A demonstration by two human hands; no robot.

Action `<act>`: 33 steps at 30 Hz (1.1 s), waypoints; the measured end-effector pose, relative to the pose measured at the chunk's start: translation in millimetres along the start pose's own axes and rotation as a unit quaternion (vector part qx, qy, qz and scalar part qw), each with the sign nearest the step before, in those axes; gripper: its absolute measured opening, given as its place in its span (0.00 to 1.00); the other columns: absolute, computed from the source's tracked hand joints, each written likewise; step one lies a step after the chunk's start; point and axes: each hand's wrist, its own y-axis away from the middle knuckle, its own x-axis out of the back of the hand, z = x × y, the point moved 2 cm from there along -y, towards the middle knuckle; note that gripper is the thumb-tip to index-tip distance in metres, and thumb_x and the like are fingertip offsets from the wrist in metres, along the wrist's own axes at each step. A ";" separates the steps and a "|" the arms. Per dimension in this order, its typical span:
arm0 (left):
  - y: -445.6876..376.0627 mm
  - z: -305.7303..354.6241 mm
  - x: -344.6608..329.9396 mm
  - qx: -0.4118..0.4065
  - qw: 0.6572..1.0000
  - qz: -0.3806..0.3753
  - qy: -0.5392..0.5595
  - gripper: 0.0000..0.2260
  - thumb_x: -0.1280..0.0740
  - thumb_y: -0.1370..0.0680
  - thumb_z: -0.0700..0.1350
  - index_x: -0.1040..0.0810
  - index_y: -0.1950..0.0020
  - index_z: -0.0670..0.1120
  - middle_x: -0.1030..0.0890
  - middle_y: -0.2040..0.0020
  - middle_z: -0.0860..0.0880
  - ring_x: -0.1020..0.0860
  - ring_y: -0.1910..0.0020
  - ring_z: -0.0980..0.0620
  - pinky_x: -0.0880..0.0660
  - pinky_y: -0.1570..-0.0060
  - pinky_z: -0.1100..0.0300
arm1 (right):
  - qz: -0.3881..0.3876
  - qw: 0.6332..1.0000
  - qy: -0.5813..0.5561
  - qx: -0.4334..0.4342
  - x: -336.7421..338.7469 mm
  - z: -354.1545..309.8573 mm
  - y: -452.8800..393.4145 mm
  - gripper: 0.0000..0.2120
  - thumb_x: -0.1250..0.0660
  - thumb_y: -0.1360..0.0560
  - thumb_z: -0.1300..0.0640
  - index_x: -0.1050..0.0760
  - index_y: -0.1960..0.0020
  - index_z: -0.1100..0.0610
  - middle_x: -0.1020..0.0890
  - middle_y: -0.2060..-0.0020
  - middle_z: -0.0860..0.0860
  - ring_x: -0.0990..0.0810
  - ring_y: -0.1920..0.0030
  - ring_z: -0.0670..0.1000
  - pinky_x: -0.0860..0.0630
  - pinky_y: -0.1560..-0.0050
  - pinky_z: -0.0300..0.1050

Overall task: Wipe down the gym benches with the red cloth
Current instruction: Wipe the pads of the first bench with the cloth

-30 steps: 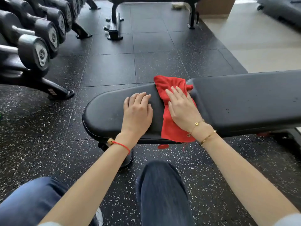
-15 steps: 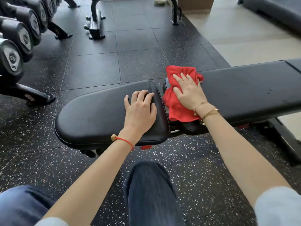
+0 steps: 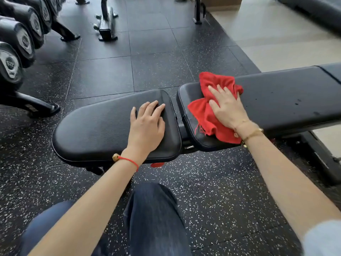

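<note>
A black padded gym bench runs across the view in two parts: a short seat pad (image 3: 96,128) on the left and a long back pad (image 3: 287,97) on the right, with a narrow gap between them. A crumpled red cloth (image 3: 204,115) lies on the left end of the back pad. My right hand (image 3: 227,108) presses flat on the cloth with straight fingers. My left hand (image 3: 146,128) rests flat on the right end of the seat pad, fingers spread and holding nothing.
A rack of black dumbbells (image 3: 16,39) stands at the left on the speckled rubber floor (image 3: 212,191). Another bench's metal frame (image 3: 108,24) is at the back. The bench's own base (image 3: 321,163) extends lower right. My knees in dark jeans (image 3: 155,218) are below the bench.
My right hand has slid the red cloth rightward, off the seam between the pads and onto the back pad. My left hand stays put on the seat pad.
</note>
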 end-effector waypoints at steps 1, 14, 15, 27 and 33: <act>-0.4 0.3 0.8 0.002 1.000 0.001 0.001 0.20 0.43 0.19 0.47 0.30 0.27 0.52 0.30 0.26 0.51 0.37 0.25 0.48 0.45 0.25 0.41 | -0.002 1.000 0.007 -0.016 0.4 -4.2 -13.5 0.26 0.47 0.19 0.47 0.46 0.22 0.45 0.44 0.22 0.51 0.48 0.22 0.53 0.58 0.23 0.60; -1.2 -3.0 -1.1 -0.020 1.000 0.004 0.007 0.20 0.43 0.20 0.47 0.30 0.27 0.50 0.30 0.27 0.50 0.36 0.27 0.46 0.45 0.27 0.39 | 0.027 0.999 -0.022 0.013 -6.3 -15.5 61.8 0.25 0.45 0.19 0.47 0.44 0.23 0.42 0.43 0.22 0.48 0.48 0.22 0.50 0.57 0.23 0.55; -1.0 -3.0 -1.7 -0.021 1.000 -0.002 0.008 0.20 0.43 0.19 0.47 0.31 0.27 0.50 0.31 0.26 0.49 0.37 0.26 0.46 0.46 0.27 0.39 | 0.023 0.999 -0.019 -0.015 -4.0 -6.8 58.8 0.25 0.46 0.19 0.47 0.45 0.23 0.42 0.43 0.22 0.48 0.48 0.21 0.50 0.57 0.23 0.56; -1.8 -5.8 -2.7 -0.021 0.999 -0.010 0.028 0.21 0.43 0.20 0.47 0.30 0.27 0.49 0.31 0.26 0.48 0.37 0.26 0.46 0.47 0.26 0.37 | 0.015 0.999 -0.011 -0.030 -9.4 -52.8 22.6 0.25 0.46 0.18 0.48 0.45 0.22 0.43 0.43 0.22 0.49 0.48 0.22 0.51 0.59 0.23 0.56; -2.9 -8.5 -2.8 -0.018 0.999 0.005 0.027 0.20 0.42 0.21 0.48 0.28 0.29 0.51 0.29 0.28 0.50 0.35 0.27 0.47 0.44 0.28 0.39 | 0.016 0.998 -0.051 0.015 -0.8 -16.4 57.6 0.25 0.43 0.19 0.51 0.42 0.23 0.42 0.41 0.22 0.48 0.47 0.22 0.50 0.56 0.22 0.56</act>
